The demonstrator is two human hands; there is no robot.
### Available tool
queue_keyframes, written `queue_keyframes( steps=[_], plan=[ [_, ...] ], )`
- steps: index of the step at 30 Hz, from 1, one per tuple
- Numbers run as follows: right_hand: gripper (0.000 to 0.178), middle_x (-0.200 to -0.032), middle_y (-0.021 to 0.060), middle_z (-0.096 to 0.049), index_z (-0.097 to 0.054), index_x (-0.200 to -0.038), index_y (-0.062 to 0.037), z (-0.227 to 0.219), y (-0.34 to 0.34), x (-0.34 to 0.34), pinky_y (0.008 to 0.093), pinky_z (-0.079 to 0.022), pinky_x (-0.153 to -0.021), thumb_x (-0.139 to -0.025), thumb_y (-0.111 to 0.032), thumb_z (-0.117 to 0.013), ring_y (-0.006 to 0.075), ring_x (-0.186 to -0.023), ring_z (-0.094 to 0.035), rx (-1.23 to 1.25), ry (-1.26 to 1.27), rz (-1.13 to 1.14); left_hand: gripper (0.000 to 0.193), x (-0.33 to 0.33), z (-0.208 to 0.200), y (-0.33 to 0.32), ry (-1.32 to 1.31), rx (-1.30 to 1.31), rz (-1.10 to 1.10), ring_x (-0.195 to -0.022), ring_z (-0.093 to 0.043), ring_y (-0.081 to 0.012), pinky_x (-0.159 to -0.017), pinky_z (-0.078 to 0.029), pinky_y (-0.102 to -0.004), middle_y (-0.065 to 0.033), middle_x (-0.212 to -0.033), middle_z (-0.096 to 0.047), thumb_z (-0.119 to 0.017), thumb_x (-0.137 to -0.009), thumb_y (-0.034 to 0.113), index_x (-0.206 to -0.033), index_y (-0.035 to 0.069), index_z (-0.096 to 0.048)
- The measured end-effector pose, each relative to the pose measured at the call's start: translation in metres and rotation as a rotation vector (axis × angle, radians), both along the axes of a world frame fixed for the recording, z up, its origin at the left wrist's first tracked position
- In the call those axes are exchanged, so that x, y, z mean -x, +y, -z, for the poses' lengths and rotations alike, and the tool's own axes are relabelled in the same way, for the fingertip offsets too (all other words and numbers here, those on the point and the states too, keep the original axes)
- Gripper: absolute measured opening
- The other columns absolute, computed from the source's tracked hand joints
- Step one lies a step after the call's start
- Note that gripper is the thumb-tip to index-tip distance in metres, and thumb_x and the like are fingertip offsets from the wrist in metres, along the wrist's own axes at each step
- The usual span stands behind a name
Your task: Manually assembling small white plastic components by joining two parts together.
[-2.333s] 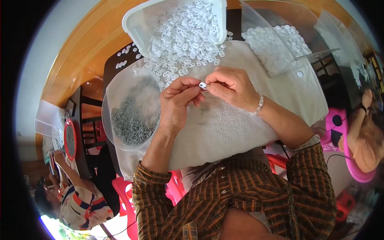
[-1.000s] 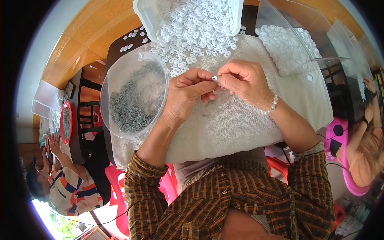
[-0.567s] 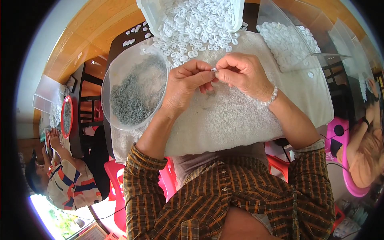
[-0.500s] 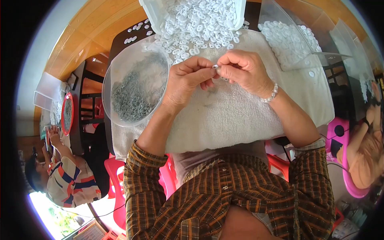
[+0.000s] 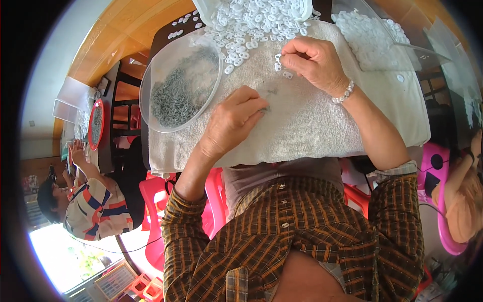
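Low over the white towel (image 5: 312, 136), my left hand (image 5: 229, 123) has its thumb and fingers pinched together, with a small grey piece (image 5: 266, 108) at the tips. A few more grey bits (image 5: 272, 91) lie just beyond it. Farther right, my right hand (image 5: 317, 65) is closed at the fingertips on a small white oval piece with holes (image 5: 278, 57); the fingers partly cover it. Two similar white pieces lie by these fingertips, one a loose white piece (image 5: 287, 75). The hands are apart.
A round clear tub (image 5: 146, 108) of small grey pieces stands left. At the back, a white bin (image 5: 201, 10) spills white pieces onto the towel. A clear box (image 5: 422, 58) of white pieces sits back right. Other people sit left (image 5: 95, 206) and right (image 5: 460, 206).
My hands have separated after meeting over the towel. The left came down toward me; the right moved slightly away, up by the loose white pieces. The view has shifted a little.
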State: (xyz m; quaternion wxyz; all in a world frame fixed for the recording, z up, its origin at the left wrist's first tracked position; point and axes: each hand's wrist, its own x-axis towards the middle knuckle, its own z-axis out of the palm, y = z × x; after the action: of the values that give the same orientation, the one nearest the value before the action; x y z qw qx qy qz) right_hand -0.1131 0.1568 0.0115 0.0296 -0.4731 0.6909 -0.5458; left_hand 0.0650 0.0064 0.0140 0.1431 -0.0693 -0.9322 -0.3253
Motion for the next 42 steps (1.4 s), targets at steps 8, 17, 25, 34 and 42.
queue_keyframes(
  steps=[8,17,25,34,42],
  plan=[
    [0.007,-0.068,0.0006,-0.061,-0.065,-0.078,-0.0018,0.001,0.000,-0.002,0.0204,-0.041,-0.048,-0.080,-0.008,-0.065,0.0042,-0.054,-0.053,0.037,0.053,-0.030,0.010,0.003,0.006,0.004,0.096,0.211,-0.081,-0.076,-0.060,-0.0191,-0.064,-0.047,-0.0290,-0.0060,-0.087,-0.060,-0.061,-0.084,0.004,-0.094,0.001,-0.060],
    [0.009,-0.066,0.0003,-0.060,-0.064,-0.079,-0.0009,-0.006,0.005,-0.009,0.0200,-0.042,-0.045,-0.083,-0.009,-0.064,0.0046,-0.052,-0.053,0.040,-0.084,-0.076,0.008,0.044,-0.004,0.000,-0.173,-1.129,-0.093,-0.066,-0.054,-0.0097,-0.060,-0.044,-0.0241,-0.0073,-0.085,-0.063,-0.051,-0.092,0.005,-0.095,0.002,-0.058],
    [0.006,-0.067,0.0009,-0.058,-0.063,-0.079,-0.0004,-0.011,0.004,-0.011,0.0205,-0.040,-0.047,-0.080,-0.005,-0.066,0.0044,-0.055,-0.051,0.073,-0.019,-0.070,0.008,0.059,-0.001,-0.003,-0.184,-1.188,0.024,-0.068,-0.053,-0.0091,-0.061,-0.044,-0.0229,-0.0054,-0.086,-0.062,-0.050,-0.094,0.007,-0.097,0.003,-0.057],
    [0.007,-0.066,0.0034,-0.061,-0.062,-0.073,-0.0026,-0.014,0.001,-0.011,0.0232,-0.042,-0.048,-0.075,-0.005,-0.068,0.0085,-0.054,-0.054,0.070,0.058,-0.028,0.009,0.054,-0.002,-0.005,-0.194,-1.047,0.039,-0.068,-0.053,-0.0082,-0.061,-0.045,-0.0222,-0.0050,-0.086,-0.062,-0.050,-0.095,0.008,-0.100,0.003,-0.055],
    [0.006,-0.065,-0.0005,-0.053,-0.063,-0.077,-0.0019,-0.010,0.001,-0.010,0.0217,-0.036,-0.047,-0.076,-0.005,-0.068,0.0064,-0.053,-0.046,0.079,0.138,-0.045,0.006,0.056,0.000,-0.002,-0.171,-1.144,0.056,-0.071,-0.057,-0.0087,-0.061,-0.046,-0.0216,-0.0050,-0.088,-0.063,-0.054,-0.092,0.004,-0.098,0.003,-0.056]
  ],
)
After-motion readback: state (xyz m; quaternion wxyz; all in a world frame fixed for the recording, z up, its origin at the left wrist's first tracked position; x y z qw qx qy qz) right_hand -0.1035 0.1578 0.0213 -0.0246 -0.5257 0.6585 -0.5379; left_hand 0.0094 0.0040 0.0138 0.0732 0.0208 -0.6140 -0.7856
